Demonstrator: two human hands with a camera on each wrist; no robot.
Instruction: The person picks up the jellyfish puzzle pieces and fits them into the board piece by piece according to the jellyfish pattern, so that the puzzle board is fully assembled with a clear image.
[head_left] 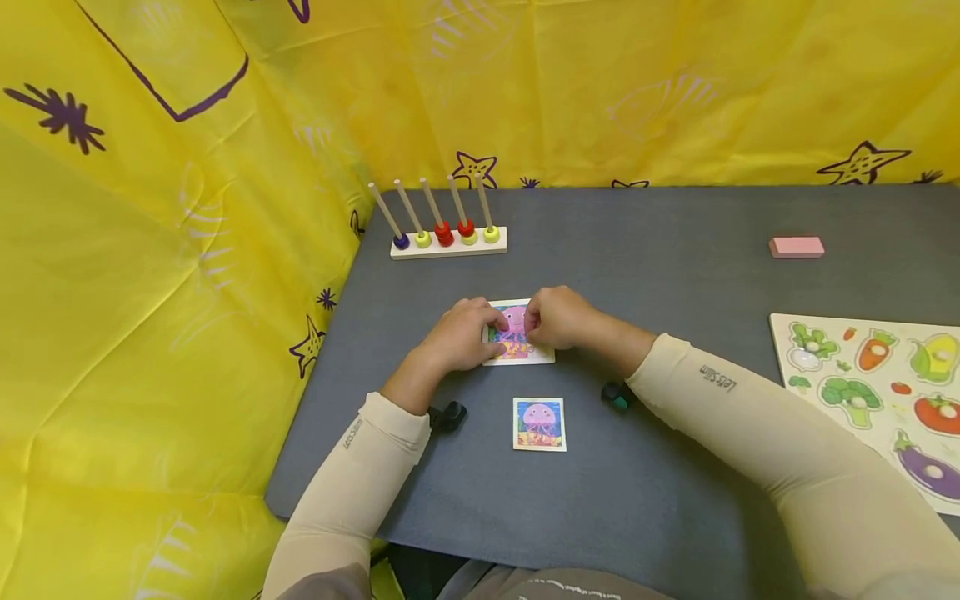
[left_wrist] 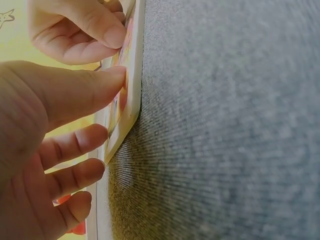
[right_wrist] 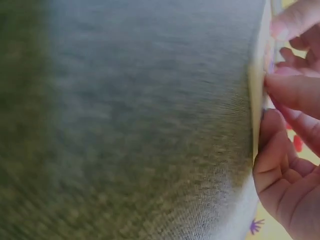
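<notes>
A small jigsaw board (head_left: 542, 356) with a pink jellyfish picture and a pale rim lies on the table between both hands. My left hand (head_left: 463, 335) rests at its left side, thumb on the picture's lower part and fingers spread toward the top, as the left wrist view shows along the board's edge (left_wrist: 135, 95). At the right side of the picture, my right hand (head_left: 561, 317) pinches a jigsaw piece between thumb and curled fingers; the fingers mostly hide it. Nearer the body lies a square card (head_left: 539, 425) bearing the same jellyfish.
Behind the hands stands a wooden peg rack (head_left: 450, 250) with coloured beads on upright rods. On the right lie a pink block (head_left: 797, 247) and a vegetable puzzle board (head_left: 813, 387). Yellow patterned cloth (head_left: 570, 92) hangs along the back and left of the grey table (head_left: 660, 250).
</notes>
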